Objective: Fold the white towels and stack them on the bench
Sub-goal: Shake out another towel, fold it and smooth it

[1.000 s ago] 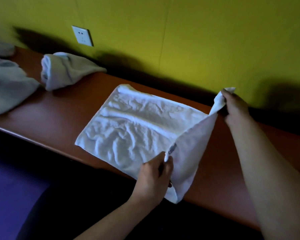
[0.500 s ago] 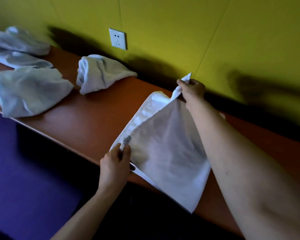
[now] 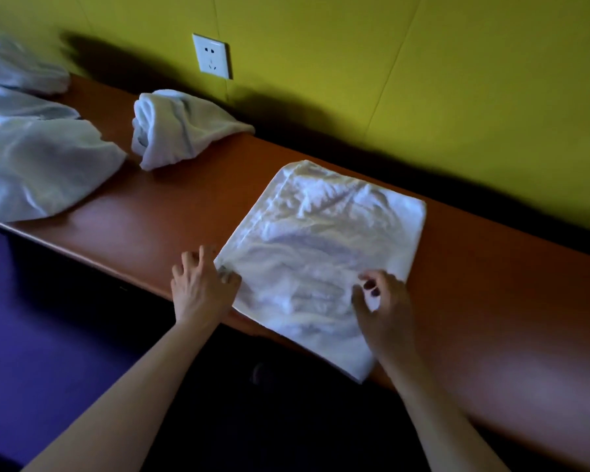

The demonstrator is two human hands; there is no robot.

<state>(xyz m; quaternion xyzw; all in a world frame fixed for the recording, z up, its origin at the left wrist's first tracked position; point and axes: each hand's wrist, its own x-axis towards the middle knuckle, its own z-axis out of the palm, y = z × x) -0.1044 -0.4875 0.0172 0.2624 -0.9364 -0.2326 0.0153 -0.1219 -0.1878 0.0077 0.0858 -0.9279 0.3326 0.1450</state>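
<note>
Head view, five white towels (image 3: 314, 253), one bench (image 3: 171, 212)

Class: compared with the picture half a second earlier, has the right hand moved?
Yes. The right hand dropped from near the wall toward the bench's front edge, onto the towel.

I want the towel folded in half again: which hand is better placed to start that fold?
Probably the right hand: it is on the towel at its near end. The left hand only touches the left corner.
</note>
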